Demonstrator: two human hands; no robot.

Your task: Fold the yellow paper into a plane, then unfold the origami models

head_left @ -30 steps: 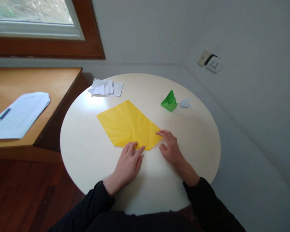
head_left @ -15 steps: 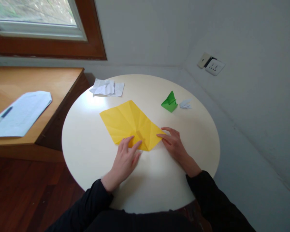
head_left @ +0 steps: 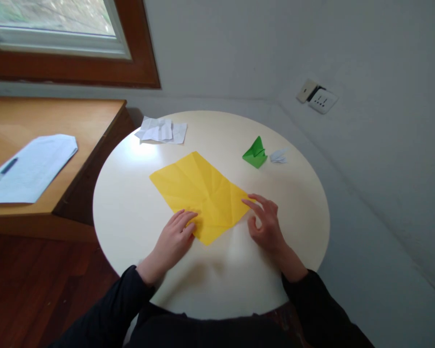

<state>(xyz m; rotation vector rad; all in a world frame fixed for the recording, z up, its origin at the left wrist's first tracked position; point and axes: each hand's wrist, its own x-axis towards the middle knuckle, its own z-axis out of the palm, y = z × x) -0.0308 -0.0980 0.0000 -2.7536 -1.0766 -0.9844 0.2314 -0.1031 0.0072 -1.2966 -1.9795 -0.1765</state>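
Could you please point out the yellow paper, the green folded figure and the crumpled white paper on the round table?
yellow paper (head_left: 199, 191): head view, middle of the creased sheet.
green folded figure (head_left: 255, 153): head view, its central body.
crumpled white paper (head_left: 161, 130): head view, middle of the sheet.

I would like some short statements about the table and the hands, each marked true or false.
1. The yellow paper lies flat on the round table. True.
2. The left hand touches the yellow paper's near edge. True.
3. The right hand holds the green paper figure. False: the figure stands apart, farther back on the table.
4. The white crumpled paper lies on top of the yellow paper. False: it lies apart, at the table's far edge.
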